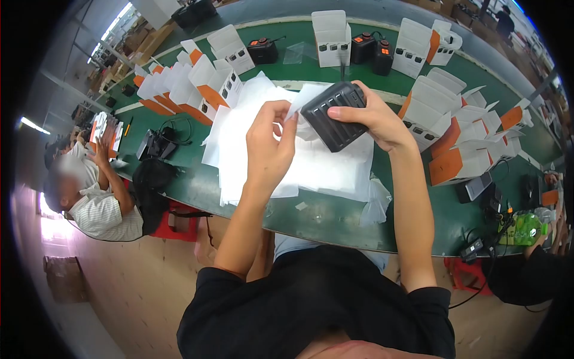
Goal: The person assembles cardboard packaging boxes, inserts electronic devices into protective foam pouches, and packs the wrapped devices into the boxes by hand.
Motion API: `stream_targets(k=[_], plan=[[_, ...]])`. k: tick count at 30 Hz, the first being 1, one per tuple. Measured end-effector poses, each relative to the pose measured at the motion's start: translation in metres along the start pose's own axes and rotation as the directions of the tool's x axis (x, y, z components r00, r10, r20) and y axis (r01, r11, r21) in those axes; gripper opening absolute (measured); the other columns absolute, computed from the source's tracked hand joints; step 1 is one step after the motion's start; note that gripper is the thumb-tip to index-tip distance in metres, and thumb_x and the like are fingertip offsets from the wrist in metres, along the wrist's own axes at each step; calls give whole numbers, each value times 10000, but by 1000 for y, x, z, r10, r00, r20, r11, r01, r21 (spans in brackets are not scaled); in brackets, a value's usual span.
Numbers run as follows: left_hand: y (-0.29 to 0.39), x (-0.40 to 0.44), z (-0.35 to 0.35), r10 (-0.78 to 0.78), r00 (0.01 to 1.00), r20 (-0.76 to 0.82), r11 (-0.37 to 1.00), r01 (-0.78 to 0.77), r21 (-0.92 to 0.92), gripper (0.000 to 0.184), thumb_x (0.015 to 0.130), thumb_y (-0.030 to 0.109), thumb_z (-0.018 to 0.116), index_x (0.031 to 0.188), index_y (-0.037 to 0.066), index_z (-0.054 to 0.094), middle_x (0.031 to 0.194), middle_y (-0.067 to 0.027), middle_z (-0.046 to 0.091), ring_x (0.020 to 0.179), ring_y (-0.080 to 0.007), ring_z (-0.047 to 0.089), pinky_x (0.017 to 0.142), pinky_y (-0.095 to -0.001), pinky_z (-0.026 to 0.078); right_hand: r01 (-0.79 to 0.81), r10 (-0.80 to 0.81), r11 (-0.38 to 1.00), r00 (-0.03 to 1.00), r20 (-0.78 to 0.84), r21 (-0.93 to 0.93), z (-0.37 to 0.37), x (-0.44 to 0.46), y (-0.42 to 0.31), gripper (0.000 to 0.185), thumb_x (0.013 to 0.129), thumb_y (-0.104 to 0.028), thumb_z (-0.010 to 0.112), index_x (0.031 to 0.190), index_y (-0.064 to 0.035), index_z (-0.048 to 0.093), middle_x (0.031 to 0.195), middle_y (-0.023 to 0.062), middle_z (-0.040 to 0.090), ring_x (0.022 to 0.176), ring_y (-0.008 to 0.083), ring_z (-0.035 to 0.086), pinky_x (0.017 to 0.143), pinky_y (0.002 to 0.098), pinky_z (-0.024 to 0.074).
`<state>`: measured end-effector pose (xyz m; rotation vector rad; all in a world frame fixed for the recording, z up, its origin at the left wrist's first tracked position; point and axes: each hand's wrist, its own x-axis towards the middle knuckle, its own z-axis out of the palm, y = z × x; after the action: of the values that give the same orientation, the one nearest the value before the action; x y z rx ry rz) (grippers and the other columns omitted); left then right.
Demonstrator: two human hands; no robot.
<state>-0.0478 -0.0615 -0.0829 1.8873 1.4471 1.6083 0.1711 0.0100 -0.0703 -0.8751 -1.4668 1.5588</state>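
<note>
A black ribbed device (336, 117) with a short cable at its top is tilted in my right hand (382, 119), the thumb lying across its ribbed face. My left hand (270, 140) pinches a thin white translucent sheet (295, 106) between thumb and fingertips, just left of the device. The sheet reaches up behind the device's upper left edge. Under both hands a stack of white sheets (239, 149) is spread on the green table (335, 230). Part of the pinched sheet is hidden behind the device.
Open white and orange boxes stand at the left (197, 84) and right (457, 137). Black devices (263, 51) with orange tops are at the back. A clear plastic bag (376, 203) lies near the front edge. Co-workers sit at the left (104, 197) and right (526, 278).
</note>
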Motion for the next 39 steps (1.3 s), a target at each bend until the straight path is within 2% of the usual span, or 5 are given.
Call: stream_targets(k=[8,25,31,35,39], plan=[[-9,-26,16,210,973,-93,978,-209,17,134,996,-46,605,1126,-16,589,977,-113,615,770,-214,583,737,-325,502,75,-192,908,949,-250,-412,26,8,10,936,693,-495,961,1250,83,479,1084,201,688,991,241,703,893,330,556],[-32,-25,51,-158,983,-94,981,167,96,162,885,-1,648,981,32,522,710,-83,562,611,-208,570,592,-372,489,377,-458,887,644,-613,-267,72,17,59,803,785,-254,950,1295,16,392,1158,154,547,1037,203,616,871,315,540],[-44,-4,59,-707,698,113,448,566,-692,35,1012,102,562,1015,68,568,861,-20,626,707,-128,623,593,-275,472,440,-393,893,650,-650,-100,80,20,55,826,811,-259,940,1351,36,389,1193,135,512,1066,176,574,907,293,520],[-66,-19,76,-56,990,-127,992,69,103,73,947,94,612,933,28,585,845,-65,620,700,-168,628,637,-325,493,503,-348,864,652,-673,40,75,34,35,817,832,-266,932,1355,58,395,1186,129,548,1049,162,601,914,292,535],[-71,10,57,-458,886,-73,828,395,-398,113,898,109,666,903,12,608,861,-91,662,683,-170,593,645,-333,477,420,-238,885,780,-579,202,55,27,24,768,829,-282,929,1326,50,447,1135,119,612,994,164,643,898,304,554]])
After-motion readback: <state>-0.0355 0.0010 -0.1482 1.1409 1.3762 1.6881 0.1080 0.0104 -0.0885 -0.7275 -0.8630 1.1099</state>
